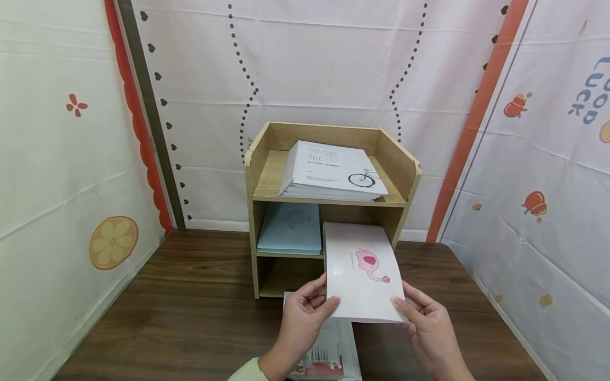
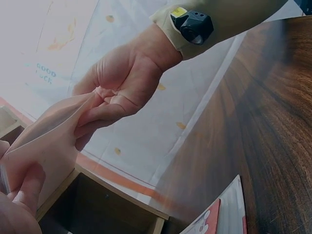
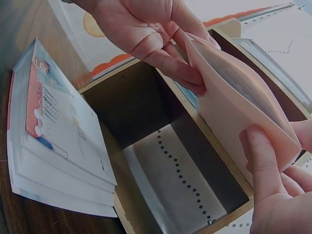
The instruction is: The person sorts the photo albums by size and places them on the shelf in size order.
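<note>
Both hands pinch the near corners of a pale pink notebook (image 1: pixel 357 286) with a pink elephant on its cover. Its far end reaches into the right part of the shelf's middle level. The left hand (image 1: pixel 305 317) has its thumb on the cover and its fingers underneath at the left corner. At the right corner, the right hand (image 1: pixel 426 323) grips the same way. In the right wrist view the notebook's pages (image 3: pixel 243 83) bow apart between the covers. Beside it on the middle level lies a stack of light blue notebooks (image 1: pixel 290 227).
A wooden shelf (image 1: pixel 333 202) stands on the dark wooden table (image 1: pixel 200 312). White books (image 1: pixel 333 169) with a bicycle drawing lie on its top level. More books (image 3: pixel 63 141) are stacked on the table before the shelf, under the left forearm. Patterned curtains (image 1: pixel 324 69) surround the table.
</note>
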`<state>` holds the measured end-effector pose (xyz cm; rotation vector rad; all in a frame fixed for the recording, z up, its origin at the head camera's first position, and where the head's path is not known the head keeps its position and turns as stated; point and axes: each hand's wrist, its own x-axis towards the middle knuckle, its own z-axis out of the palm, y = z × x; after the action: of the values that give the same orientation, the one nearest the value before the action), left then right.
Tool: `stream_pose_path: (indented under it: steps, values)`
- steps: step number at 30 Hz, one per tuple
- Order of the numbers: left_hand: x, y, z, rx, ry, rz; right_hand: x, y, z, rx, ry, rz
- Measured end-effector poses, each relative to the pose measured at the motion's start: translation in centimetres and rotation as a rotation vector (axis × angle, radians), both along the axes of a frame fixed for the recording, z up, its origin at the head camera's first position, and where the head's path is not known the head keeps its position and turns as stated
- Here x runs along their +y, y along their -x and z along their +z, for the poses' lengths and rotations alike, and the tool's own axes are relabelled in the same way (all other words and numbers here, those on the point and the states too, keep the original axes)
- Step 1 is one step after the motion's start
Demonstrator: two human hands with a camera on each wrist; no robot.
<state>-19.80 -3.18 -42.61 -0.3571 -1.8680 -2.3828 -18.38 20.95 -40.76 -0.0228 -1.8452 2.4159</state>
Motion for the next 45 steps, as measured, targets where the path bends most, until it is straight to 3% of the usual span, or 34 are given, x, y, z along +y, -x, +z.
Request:
stream_pose_path:
  steps: [28,45]
  values:
    - [0.0,0.8,0.3,-0.007,0.024,0.023,-0.3,1.1,0.0,0.013,0.076,-0.006]
    - [-0.1,1.5,0.5,0.030,0.043,0.009,-0.4,1.8,0.1,0.024,0.080,0.008]
